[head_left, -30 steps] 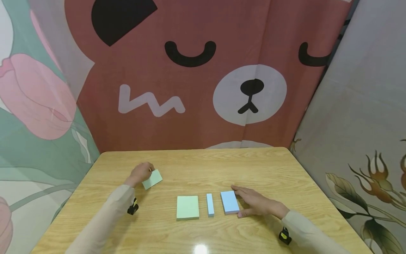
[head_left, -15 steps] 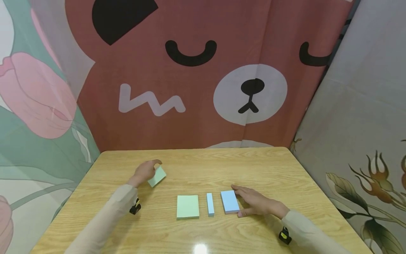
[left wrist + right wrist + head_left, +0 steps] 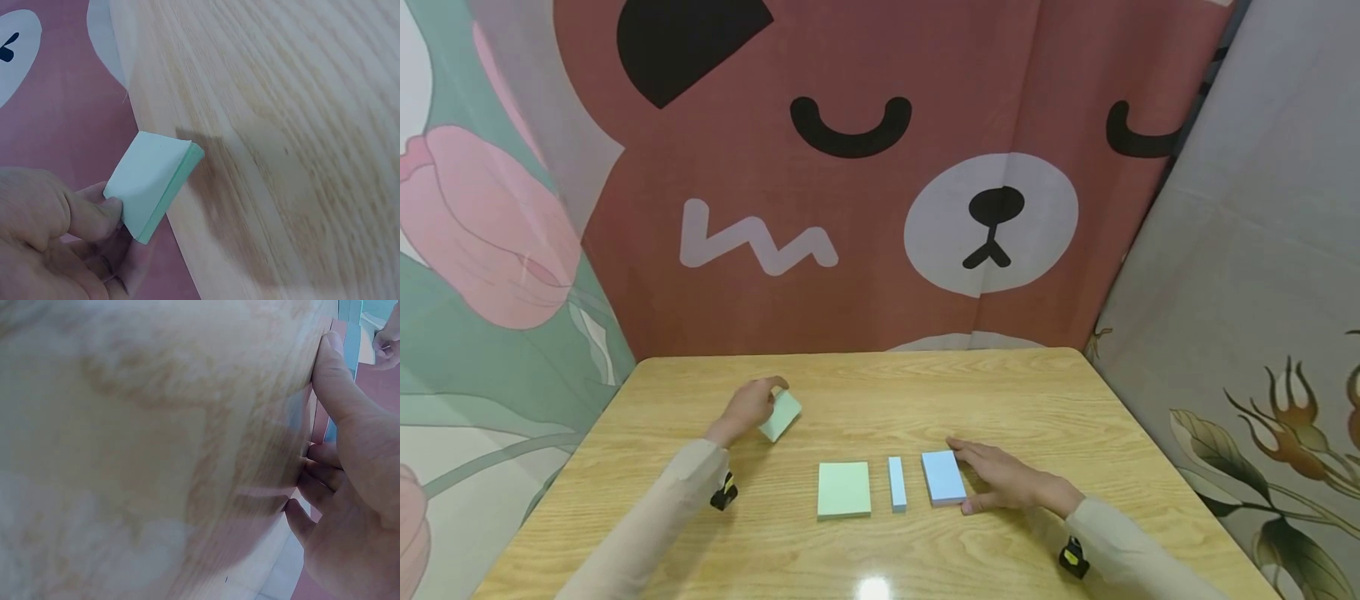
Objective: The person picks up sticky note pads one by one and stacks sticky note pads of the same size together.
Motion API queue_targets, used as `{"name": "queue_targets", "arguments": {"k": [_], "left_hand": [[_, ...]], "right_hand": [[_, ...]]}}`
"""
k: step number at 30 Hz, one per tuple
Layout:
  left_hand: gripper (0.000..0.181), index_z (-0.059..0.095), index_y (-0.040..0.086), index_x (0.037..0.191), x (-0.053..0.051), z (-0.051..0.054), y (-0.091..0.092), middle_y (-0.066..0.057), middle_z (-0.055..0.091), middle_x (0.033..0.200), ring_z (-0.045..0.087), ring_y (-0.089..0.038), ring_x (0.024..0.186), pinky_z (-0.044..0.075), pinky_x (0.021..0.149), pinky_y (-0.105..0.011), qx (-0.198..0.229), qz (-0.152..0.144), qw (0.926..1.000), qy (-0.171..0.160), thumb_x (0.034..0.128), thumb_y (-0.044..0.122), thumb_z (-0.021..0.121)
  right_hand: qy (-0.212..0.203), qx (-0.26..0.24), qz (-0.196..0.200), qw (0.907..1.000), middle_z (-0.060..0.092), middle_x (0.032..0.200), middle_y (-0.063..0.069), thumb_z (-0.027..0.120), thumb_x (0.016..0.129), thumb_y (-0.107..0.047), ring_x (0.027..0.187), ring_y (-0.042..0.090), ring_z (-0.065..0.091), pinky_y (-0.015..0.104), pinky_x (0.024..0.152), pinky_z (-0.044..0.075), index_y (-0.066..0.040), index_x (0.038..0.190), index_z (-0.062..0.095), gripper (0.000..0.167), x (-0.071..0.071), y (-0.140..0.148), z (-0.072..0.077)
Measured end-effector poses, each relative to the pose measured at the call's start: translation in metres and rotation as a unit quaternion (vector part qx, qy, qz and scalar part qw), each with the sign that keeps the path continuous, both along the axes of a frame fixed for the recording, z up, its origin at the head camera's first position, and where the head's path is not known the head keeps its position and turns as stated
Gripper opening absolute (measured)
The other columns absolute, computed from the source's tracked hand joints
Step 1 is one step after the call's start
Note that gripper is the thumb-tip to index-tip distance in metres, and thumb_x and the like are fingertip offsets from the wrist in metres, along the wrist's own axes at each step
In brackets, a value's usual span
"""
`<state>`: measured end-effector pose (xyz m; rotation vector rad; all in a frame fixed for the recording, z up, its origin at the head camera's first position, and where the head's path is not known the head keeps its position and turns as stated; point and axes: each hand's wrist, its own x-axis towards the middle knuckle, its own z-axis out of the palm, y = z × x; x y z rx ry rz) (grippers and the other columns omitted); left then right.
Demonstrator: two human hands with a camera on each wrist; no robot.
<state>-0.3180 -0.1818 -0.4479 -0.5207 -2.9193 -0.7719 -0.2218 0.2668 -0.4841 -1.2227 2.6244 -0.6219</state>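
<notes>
In the head view my left hand [image 3: 749, 408] holds a small pale green sticky note pad [image 3: 782, 414] above the table's left half. The left wrist view shows the thumb on the face of this pad [image 3: 153, 178], which is tilted; the other fingers are partly hidden behind it. My right hand [image 3: 1006, 477] rests on the table beside a blue sticky note pad [image 3: 943, 477], thumb at its near right corner and fingers by its far right corner. In the right wrist view, the thumb [image 3: 337, 381] touches a pink and blue layered edge.
Left of the blue pad lie a narrow light blue sticky note pad [image 3: 897, 484] and a larger square green pad [image 3: 844, 490], in a row on the wooden table [image 3: 865, 400]. A bear-print cloth [image 3: 865, 308] hangs behind the table; patterned cloths hang at both sides.
My left hand has shifted to the right with the small green pad, which has turned and tilted. The right hand and the pads on the table have stayed in place.
</notes>
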Motion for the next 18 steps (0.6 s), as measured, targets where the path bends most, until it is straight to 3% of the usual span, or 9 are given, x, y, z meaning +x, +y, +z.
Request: {"name": "queue_targets", "arguments": {"k": [7, 18], "left_hand": [[0.044, 0.061, -0.005, 0.125, 0.0020, 0.0019, 0.0041, -0.004, 0.051, 0.065, 0.030, -0.012, 0.051, 0.026, 0.049, -0.025, 0.015, -0.011, 0.9996, 0.023, 0.0854, -0.018, 0.046], [0.044, 0.062, -0.003, 0.123, 0.0043, 0.0041, 0.0085, 0.003, 0.040, 0.057, 0.024, -0.010, 0.050, 0.020, 0.047, -0.024, 0.041, -0.014, 0.9979, 0.049, 0.0838, -0.017, 0.047]], "right_hand": [[0.006, 0.003, 0.001, 1.0000, 0.024, 0.154, 0.032, 0.067, 0.094, -0.039, 0.138, 0.048, 0.029, 0.069, 0.101, 0.030, 0.010, 0.146, 0.032, 0.080, -0.0007, 0.0000, -0.0006], [-0.002, 0.006, -0.006, 1.0000, 0.023, 0.156, 0.030, 0.066, 0.094, -0.040, 0.138, 0.047, 0.029, 0.069, 0.102, 0.029, 0.009, 0.146, 0.033, 0.079, -0.0006, -0.0005, -0.0006]]}}
